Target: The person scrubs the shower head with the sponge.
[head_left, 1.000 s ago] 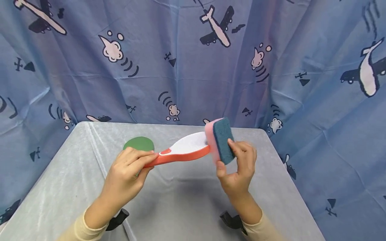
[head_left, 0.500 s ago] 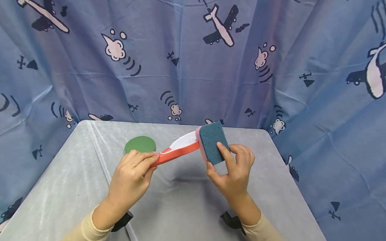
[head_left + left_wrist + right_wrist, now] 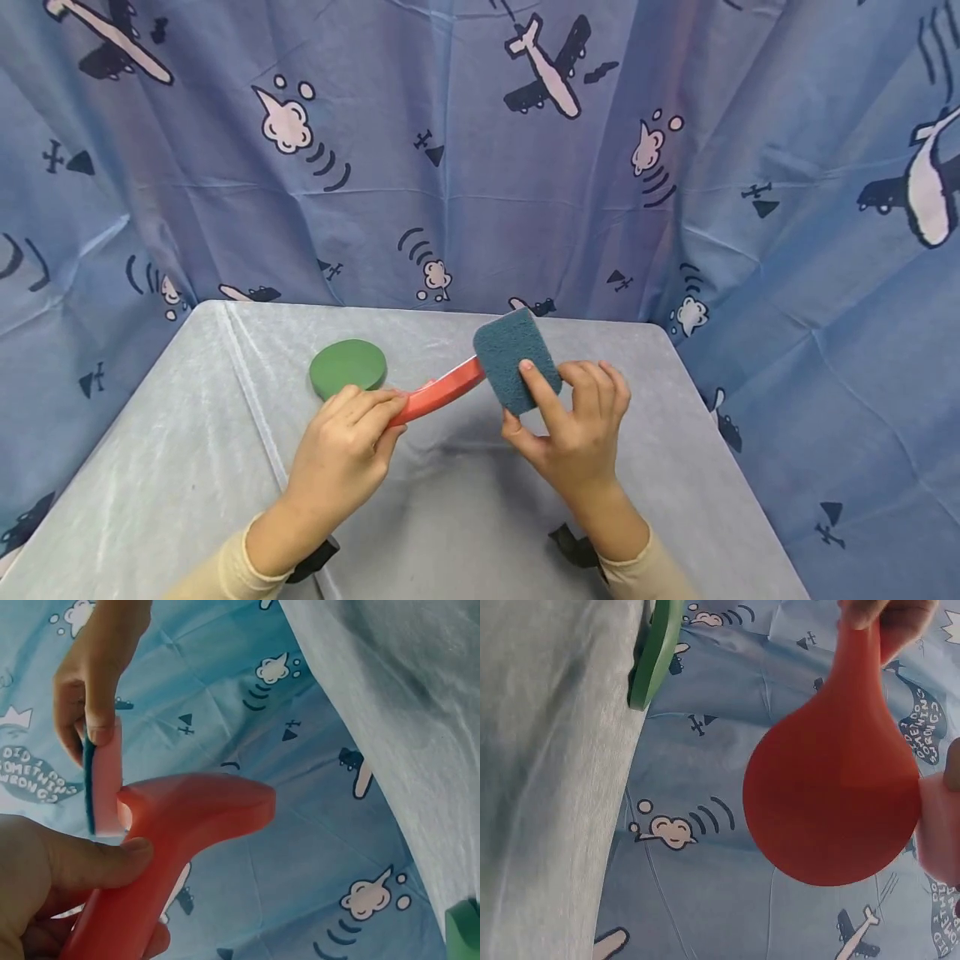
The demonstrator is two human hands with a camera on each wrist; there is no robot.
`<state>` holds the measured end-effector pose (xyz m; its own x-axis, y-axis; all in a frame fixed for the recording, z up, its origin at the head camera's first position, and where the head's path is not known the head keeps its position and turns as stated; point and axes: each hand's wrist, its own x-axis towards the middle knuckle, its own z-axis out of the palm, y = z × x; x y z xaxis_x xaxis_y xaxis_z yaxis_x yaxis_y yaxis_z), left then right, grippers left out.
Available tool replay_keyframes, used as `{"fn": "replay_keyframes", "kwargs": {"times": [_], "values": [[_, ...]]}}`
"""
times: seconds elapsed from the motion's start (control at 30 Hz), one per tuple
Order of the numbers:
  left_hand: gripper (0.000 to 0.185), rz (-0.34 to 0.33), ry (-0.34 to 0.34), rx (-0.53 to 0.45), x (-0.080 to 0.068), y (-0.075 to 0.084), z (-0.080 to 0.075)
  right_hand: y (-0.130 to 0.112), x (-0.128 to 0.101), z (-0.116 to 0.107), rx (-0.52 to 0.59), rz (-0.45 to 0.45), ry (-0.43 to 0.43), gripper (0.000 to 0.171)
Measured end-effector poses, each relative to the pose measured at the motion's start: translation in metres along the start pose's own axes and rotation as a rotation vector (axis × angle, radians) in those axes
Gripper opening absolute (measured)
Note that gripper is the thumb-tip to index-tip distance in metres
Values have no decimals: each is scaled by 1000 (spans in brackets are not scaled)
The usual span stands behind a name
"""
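Above the near tabletop (image 3: pixel 450 500), the left hand (image 3: pixel 341 454) curls round the handle of a red rice paddle (image 3: pixel 442 389), keeping it raised. The right hand (image 3: pixel 573 429) pinches a sponge (image 3: pixel 516 360) against the paddle's head, likely to scrub it. Farther back lies a green disc (image 3: pixel 348 369).

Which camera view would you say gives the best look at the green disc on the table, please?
The head view: the green disc lies whole and flat on the grey table, just beyond the left hand. The right wrist view catches it only edge-on, and the left wrist view shows just a green corner at the frame's edge.
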<state>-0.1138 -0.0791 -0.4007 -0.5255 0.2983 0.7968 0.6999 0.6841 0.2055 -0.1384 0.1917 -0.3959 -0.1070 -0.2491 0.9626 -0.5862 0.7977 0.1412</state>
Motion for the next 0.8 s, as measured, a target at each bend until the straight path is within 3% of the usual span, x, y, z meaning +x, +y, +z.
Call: {"fn": "replay_keyframes", "kwargs": {"times": [0.07,0.23,0.33,0.43,0.53,0.67,0.8], "values": [[30,1,3,15,0,0,1,-1,-2,0,0,8,-14,40],[29,-6,-8,43,0,0,2,-16,-10,8,18,-171,-79,43],[30,-6,-12,44,-1,1,2,-16,-11,8,19,-158,-90,43],[30,-2,13,34,-1,1,2,-4,-8,2,17,10,-102,44],[32,11,73,2,1,2,2,12,-5,-8,51,224,-174,47],[35,16,165,-69,4,3,1,28,0,-21,162,477,-296,50],[40,-9,196,-158,6,2,-1,26,8,-32,298,654,-350,53]]}}
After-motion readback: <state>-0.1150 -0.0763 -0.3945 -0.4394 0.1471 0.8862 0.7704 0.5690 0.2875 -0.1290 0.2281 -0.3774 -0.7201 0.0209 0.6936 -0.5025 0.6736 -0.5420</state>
